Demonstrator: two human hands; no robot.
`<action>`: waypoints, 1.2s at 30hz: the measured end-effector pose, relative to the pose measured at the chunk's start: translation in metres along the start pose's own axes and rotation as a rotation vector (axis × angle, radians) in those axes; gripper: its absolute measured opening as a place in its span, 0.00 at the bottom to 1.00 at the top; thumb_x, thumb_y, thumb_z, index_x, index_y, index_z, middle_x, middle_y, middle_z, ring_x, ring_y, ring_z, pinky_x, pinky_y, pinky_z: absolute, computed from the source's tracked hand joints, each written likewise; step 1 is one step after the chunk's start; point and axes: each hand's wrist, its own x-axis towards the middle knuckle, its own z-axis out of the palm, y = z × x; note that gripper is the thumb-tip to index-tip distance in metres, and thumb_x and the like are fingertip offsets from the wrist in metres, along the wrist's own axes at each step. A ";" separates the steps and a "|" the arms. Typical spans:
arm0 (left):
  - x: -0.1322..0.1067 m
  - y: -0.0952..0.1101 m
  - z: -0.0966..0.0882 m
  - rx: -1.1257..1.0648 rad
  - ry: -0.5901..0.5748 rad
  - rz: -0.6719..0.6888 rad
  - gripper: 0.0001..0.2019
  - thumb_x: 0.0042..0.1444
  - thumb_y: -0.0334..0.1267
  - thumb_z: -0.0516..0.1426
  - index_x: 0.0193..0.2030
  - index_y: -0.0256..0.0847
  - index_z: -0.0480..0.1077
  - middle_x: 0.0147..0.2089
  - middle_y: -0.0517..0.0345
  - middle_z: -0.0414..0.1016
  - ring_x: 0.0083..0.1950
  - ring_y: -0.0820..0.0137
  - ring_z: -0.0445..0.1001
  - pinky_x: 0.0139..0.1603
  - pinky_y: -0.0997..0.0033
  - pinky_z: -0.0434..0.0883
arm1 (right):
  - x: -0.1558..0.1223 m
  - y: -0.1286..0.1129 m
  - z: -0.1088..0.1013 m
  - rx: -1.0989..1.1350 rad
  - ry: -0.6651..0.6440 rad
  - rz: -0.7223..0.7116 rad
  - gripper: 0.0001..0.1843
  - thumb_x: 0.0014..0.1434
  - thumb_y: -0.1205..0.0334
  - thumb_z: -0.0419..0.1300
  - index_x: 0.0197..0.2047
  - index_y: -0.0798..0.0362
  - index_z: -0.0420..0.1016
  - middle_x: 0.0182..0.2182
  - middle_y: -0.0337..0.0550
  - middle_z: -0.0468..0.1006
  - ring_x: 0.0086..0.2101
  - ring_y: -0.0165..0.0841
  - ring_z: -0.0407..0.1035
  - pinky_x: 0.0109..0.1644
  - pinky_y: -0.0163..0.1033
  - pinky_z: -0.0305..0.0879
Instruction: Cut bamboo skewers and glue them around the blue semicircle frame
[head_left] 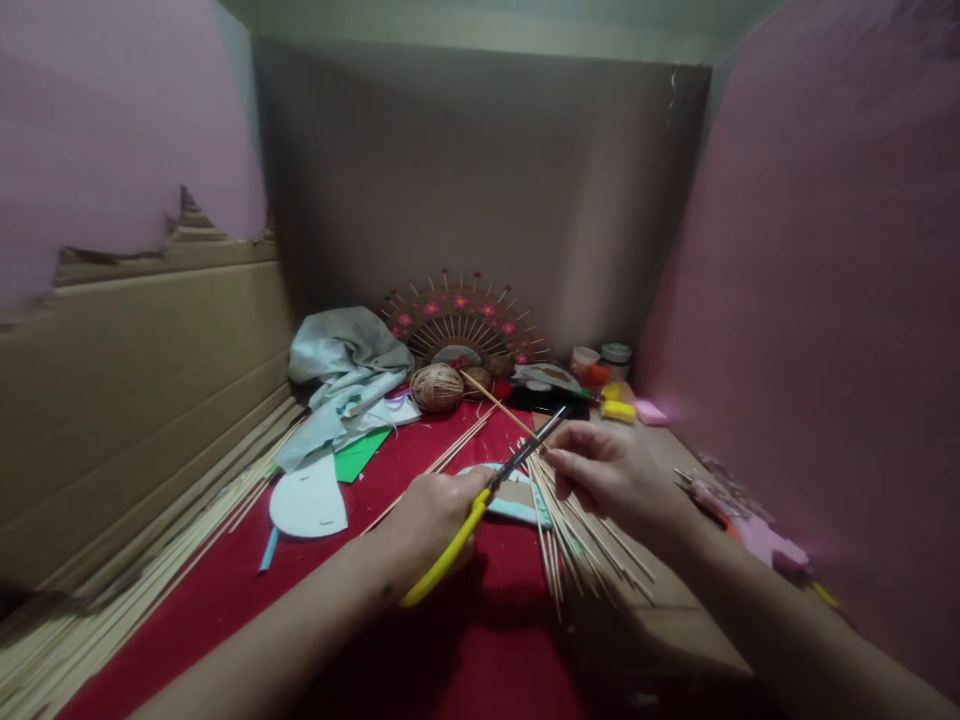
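Observation:
My left hand (442, 515) is closed around a pair of scissors (455, 545) with yellow handles, its metal blades pointing up and to the right. Between the fingers of my right hand (604, 465) is a thin wooden stick (499, 405), slanting up to the left. The blades cross the stick close to my right fingertips; whether they grip it I cannot tell. Below the hands lies a loose bundle of wooden sticks (574, 540). Partly under that bundle is a light-blue patterned piece (517, 508) with a brown middle.
A decorated half-round fan (459, 318) stands against the back wall, with a ball of twine (437, 387) before it. Crumpled cloth (345, 350), a white half-round piece (309, 500) and long sticks (172, 580) lie left. Small tools (709, 500) and a yellow block (618, 411) sit right.

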 end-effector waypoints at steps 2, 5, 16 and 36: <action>0.001 -0.001 0.003 -0.012 -0.001 -0.013 0.19 0.47 0.24 0.49 0.47 0.39 0.65 0.32 0.57 0.74 0.30 0.70 0.73 0.31 0.73 0.67 | -0.002 -0.003 0.005 -0.137 0.131 -0.150 0.11 0.54 0.65 0.58 0.21 0.55 0.69 0.17 0.36 0.70 0.18 0.21 0.58 0.21 0.29 0.53; 0.002 -0.004 0.007 -0.069 0.048 0.042 0.22 0.50 0.25 0.50 0.52 0.41 0.63 0.42 0.55 0.76 0.37 0.68 0.75 0.38 0.71 0.70 | -0.002 -0.006 0.004 0.014 0.029 -0.051 0.10 0.54 0.62 0.59 0.23 0.55 0.70 0.15 0.35 0.70 0.15 0.21 0.54 0.17 0.29 0.47; 0.001 0.007 0.002 -0.060 0.149 0.204 0.20 0.49 0.24 0.48 0.48 0.40 0.66 0.39 0.54 0.75 0.36 0.70 0.74 0.37 0.72 0.70 | 0.013 0.008 -0.017 0.585 -0.489 0.351 0.12 0.46 0.58 0.67 0.29 0.59 0.73 0.12 0.38 0.73 0.07 0.18 0.49 0.09 0.26 0.39; -0.001 0.011 0.001 -0.064 0.157 0.279 0.18 0.52 0.26 0.48 0.51 0.38 0.65 0.39 0.53 0.75 0.41 0.67 0.74 0.44 0.68 0.72 | 0.009 0.012 -0.019 0.741 -0.675 0.413 0.10 0.46 0.62 0.66 0.29 0.61 0.75 0.12 0.36 0.71 0.08 0.17 0.46 0.08 0.24 0.40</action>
